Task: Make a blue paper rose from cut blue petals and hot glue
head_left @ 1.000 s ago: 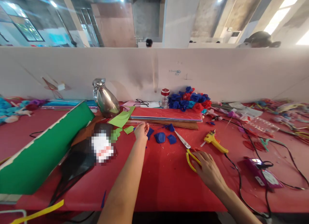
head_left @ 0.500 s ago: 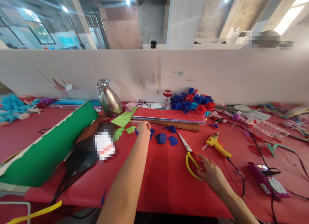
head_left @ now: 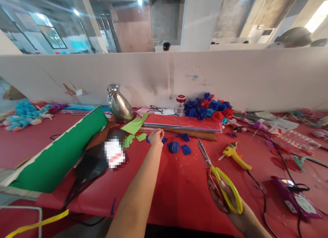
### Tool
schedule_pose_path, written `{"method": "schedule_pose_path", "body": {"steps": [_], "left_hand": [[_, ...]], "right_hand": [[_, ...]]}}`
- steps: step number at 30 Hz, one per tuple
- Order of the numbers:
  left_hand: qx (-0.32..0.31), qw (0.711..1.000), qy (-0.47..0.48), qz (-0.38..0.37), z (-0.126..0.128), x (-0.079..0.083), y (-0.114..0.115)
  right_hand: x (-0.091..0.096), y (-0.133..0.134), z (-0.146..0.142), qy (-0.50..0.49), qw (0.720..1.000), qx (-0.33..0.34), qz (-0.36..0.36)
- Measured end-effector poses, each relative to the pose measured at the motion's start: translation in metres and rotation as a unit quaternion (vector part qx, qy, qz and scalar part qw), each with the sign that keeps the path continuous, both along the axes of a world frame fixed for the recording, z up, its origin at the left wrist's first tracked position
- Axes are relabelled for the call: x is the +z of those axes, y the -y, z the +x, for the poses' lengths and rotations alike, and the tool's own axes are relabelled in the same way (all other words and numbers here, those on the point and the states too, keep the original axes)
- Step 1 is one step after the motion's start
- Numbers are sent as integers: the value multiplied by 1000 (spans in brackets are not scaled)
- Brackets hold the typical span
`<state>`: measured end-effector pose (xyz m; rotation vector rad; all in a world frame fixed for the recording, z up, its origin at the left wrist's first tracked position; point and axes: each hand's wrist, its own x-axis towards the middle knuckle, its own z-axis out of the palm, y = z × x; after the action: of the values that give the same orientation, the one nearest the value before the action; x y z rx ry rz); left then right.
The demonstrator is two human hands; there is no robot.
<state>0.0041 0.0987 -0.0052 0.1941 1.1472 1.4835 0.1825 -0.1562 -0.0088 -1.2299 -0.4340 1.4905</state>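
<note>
My left hand [head_left: 156, 137] reaches forward with its fingers curled together, among small blue cut pieces; anything between the fingertips is hidden. To its right lie a rounded stack of blue petals [head_left: 173, 147] and a flat blue piece [head_left: 186, 149]. Green cut pieces [head_left: 141, 137] are just to its left. My right hand [head_left: 229, 196] is wrapped round the yellow handles of a pair of scissors [head_left: 206, 157], lifted off the table. The blades point forward and look closed.
A yellow glue gun [head_left: 234, 154] and its black cord lie to the right, near a purple device [head_left: 297, 197]. Behind are stacked red sheets [head_left: 181, 122], blue and red fabric flowers [head_left: 207, 108], a glass jar [head_left: 180, 106] and a metal jug [head_left: 120, 106]. A green panel [head_left: 58, 156] stands left.
My right hand has raised the scissors off the table and turned them, handles now nearer me. My left hand stays at the blue pieces. The view has shifted slightly.
</note>
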Motion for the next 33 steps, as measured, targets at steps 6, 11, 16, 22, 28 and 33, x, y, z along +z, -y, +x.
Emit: {"method": "schedule_pose_path", "body": {"steps": [6,11,16,22,28,33], "left_hand": [[5,1000,-19,18,3,-5,7],[21,999,-32,16,8,-7,13],[50,998,-37,4,15,-5,23],[34,998,-42,33,20,6,46],[10,997,-53,49,20,5,69],[3,994,-89,66,21,1,81]], "right_hand": [[14,-14,-26,-67,995,68,20],[18,-22,-45,-115,989,93,24],[21,-27,-51,-119,989,86,15],[18,-29,-54,-90,992,86,11],[19,-31,-57,-54,993,105,2],[23,-38,-64,-59,992,113,-4]]}}
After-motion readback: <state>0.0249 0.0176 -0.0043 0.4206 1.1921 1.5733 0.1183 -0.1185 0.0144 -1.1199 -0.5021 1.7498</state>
